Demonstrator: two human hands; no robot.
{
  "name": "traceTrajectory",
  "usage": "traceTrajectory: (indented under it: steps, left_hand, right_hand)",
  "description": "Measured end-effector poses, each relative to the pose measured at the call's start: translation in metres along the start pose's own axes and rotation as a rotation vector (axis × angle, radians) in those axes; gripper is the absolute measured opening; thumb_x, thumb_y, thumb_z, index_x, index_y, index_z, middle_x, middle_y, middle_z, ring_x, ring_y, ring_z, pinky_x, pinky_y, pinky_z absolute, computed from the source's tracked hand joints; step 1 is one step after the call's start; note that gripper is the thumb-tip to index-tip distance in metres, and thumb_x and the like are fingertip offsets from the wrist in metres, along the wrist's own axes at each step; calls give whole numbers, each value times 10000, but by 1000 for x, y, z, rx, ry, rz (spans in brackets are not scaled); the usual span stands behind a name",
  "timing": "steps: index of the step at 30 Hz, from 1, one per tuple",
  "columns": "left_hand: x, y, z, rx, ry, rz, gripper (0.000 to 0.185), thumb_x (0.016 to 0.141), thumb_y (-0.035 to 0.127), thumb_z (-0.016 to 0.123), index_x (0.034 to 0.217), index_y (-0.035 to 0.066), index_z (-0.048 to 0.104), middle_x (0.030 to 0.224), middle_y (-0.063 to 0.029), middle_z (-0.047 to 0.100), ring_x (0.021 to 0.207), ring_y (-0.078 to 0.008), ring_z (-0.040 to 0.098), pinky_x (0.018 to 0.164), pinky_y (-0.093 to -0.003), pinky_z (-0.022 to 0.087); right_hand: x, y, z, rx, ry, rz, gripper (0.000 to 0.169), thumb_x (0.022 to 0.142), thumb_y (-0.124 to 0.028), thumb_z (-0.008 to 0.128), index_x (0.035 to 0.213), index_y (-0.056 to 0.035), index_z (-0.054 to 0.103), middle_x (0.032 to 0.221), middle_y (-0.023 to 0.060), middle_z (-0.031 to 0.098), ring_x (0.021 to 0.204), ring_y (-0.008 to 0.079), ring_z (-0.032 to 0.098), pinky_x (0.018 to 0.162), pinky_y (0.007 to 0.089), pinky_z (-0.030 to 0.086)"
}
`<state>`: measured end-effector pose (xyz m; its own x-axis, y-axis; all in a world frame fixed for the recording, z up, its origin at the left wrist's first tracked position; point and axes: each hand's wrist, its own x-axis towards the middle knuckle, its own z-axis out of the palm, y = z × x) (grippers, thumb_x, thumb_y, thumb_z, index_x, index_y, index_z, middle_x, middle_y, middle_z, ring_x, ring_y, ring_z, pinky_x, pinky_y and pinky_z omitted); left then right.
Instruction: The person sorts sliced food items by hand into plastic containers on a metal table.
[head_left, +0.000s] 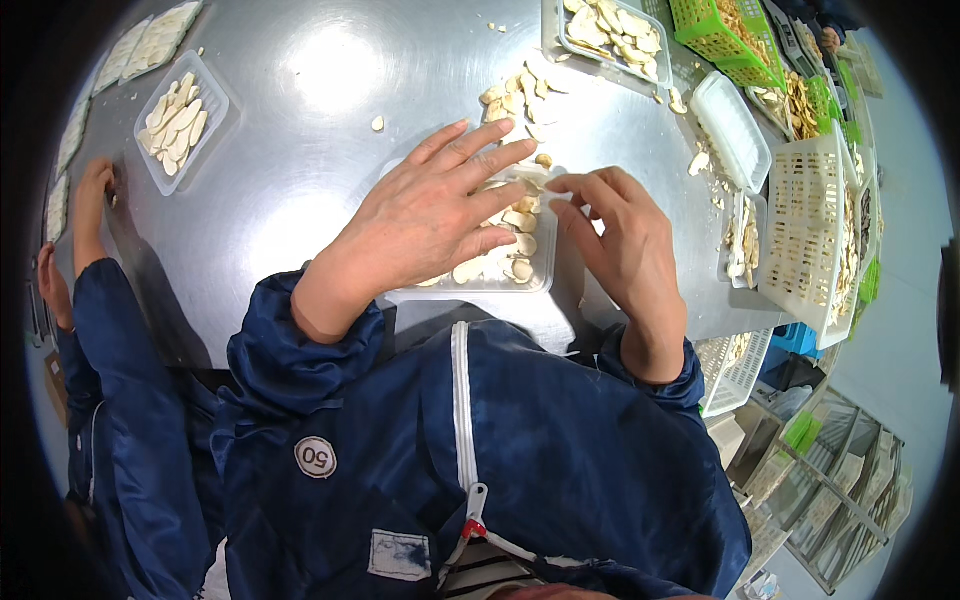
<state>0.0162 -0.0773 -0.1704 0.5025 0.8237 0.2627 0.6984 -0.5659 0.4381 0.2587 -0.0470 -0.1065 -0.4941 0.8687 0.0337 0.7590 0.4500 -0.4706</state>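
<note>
A clear plastic tray (545, 279) lies before me on the metal table, with pale dried mushroom slices (523, 223) laid in it. Over the tray is my left hand (431, 206), palm down, fingers spread, hiding much of the slices; nothing is seen gripped in it. My right hand (622, 225) is at the tray's right edge, its thumb and forefinger close together near the upper right corner; whether a slice is between them cannot be told. Just beyond the fingers lies a loose heap of slices (529, 94) on the table.
Another filled tray (670, 64) stands at the top. To the right are an upturned or empty white tray (731, 131), a narrow tray (739, 277), a white basket (802, 217) and green baskets (735, 67). Left, a co-worker's hand (94, 180) is near a filled tray (225, 105).
</note>
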Motion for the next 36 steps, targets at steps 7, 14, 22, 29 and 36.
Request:
traceTrajectory:
  steps: [7, 14, 22, 29, 36]
  left_hand:
    - [0, 1, 2, 3, 0, -21, 519, 938, 449, 774, 1374, 169, 736, 1680, -22, 491, 1600, -271, 376, 1343, -508, 316]
    - [-3, -6, -10, -59, 75, -72, 419, 976, 319, 773, 1358, 148, 739, 1645, -56, 519, 1582, -291, 409, 1293, -489, 374]
    - [-9, -47, -23, -119, 328, -224, 270, 1064, 219, 694, 1288, 94, 779, 1468, -96, 658, 1231, -268, 663, 1006, -366, 566]
    - [-11, -50, -19, -240, 348, -318, 267, 1087, 226, 662, 1281, 98, 792, 1436, -88, 678, 1154, -224, 695, 968, -347, 580]
    - [-10, -49, -19, -267, 318, -332, 259, 1080, 206, 664, 1271, 89, 794, 1364, -99, 700, 1154, -237, 698, 953, -347, 585]
  right_hand:
    - [5, 3, 13, -72, 15, -43, 184, 949, -159, 780, 1128, -132, 815, 995, 85, 743, 896, 298, 732, 751, 412, 597]
    - [17, 13, 9, -33, 81, 19, 212, 966, -125, 753, 1161, -168, 825, 1038, 72, 748, 945, 284, 737, 776, 405, 604]
    - [31, 36, 14, -90, -3, -63, 172, 969, -136, 759, 1134, -115, 803, 1112, 88, 752, 1011, 292, 736, 826, 401, 609]
    - [20, 43, 1, 13, -82, 121, 197, 959, -137, 767, 1140, -57, 766, 1075, 107, 763, 908, 291, 765, 820, 387, 608]
    - [16, 43, 4, 45, 12, 53, 235, 975, -158, 760, 1198, -83, 771, 1090, 113, 760, 913, 288, 762, 810, 386, 607]
